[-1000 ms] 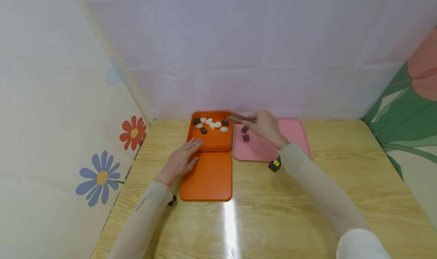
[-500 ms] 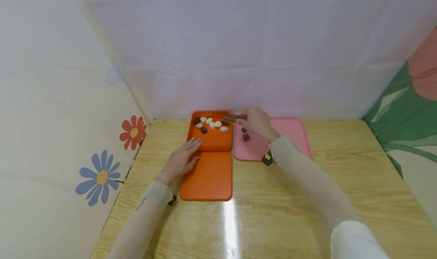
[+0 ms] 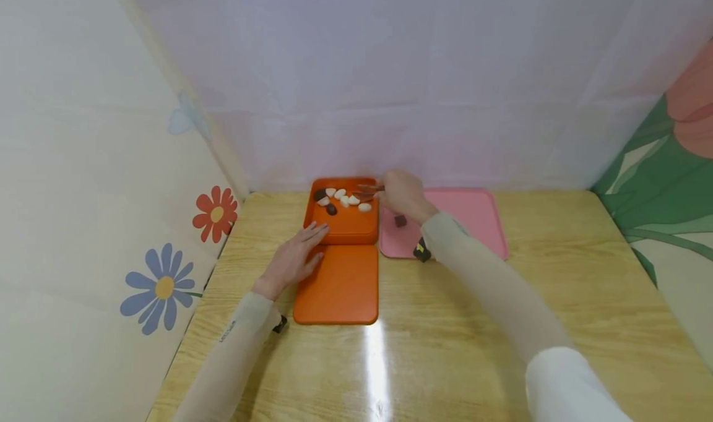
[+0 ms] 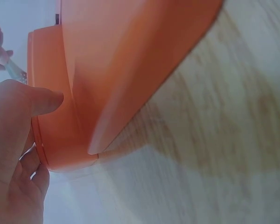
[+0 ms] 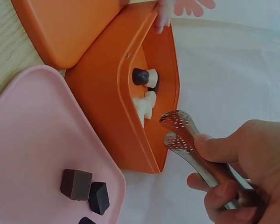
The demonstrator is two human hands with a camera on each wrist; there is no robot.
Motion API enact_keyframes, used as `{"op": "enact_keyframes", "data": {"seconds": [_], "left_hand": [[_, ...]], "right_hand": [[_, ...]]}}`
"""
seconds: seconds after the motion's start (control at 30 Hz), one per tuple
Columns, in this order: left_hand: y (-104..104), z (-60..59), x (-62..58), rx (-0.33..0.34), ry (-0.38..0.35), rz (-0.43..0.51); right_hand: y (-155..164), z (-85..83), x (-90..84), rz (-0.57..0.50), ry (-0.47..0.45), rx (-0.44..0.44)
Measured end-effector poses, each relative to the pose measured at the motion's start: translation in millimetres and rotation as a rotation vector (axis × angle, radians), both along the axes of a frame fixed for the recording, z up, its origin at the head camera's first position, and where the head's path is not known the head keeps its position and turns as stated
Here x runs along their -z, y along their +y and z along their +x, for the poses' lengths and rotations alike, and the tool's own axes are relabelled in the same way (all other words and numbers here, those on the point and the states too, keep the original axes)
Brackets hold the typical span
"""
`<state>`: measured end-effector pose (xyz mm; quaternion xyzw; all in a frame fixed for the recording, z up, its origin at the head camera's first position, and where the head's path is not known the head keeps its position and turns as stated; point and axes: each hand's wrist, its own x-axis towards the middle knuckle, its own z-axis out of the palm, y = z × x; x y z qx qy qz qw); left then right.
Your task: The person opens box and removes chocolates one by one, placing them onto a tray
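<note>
My right hand (image 3: 403, 194) holds a pair of metal tongs (image 5: 198, 156) with perforated tips, over the right side of an orange box (image 3: 345, 233). In the right wrist view the tips stand apart, with nothing visible between them. Inside the box lie several white pieces (image 3: 364, 207) and dark brown pieces (image 3: 332, 210) that look like chocolates, some egg-shaped. My left hand (image 3: 292, 258) holds the box's front left corner. Its fingertips (image 5: 164, 16) reach over the rim, and its thumb (image 4: 47, 101) lies against the outer wall.
An orange lid (image 3: 337, 286) lies flat in front of the box. To the right is a pink tray (image 3: 468, 218) bearing dark chocolate-like blocks (image 5: 76, 184). A whitish cloth wall (image 3: 423, 100) stands close behind, on the wooden table's (image 3: 445, 348) far side.
My right hand has moved left, carrying the tongs further over the box. The tongs now cover the dark piece near its right wall. My left hand has stayed in place.
</note>
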<state>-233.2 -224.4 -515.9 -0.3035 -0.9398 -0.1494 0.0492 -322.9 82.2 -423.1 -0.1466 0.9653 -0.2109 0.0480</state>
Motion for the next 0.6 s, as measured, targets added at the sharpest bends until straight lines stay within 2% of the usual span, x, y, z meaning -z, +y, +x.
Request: {"op": "enact_keyframes", "data": {"seconds": [0.13, 0.37, 0.6], "left_hand": [[0, 0.2, -0.1, 0.007, 0.006, 0.003], [0, 3.0, 2.6, 0.008, 0.007, 0.001], [-2, 3.7, 2.3, 0.002, 0.007, -0.001]], "right_hand": [[-4, 0.6, -0.8, 0.058, 0.034, -0.007], [-9, 2.5, 10.2, 0.099, 0.059, 0.008], [-21, -1.2, 12.3, 0.224, 0.067, -0.039]]}}
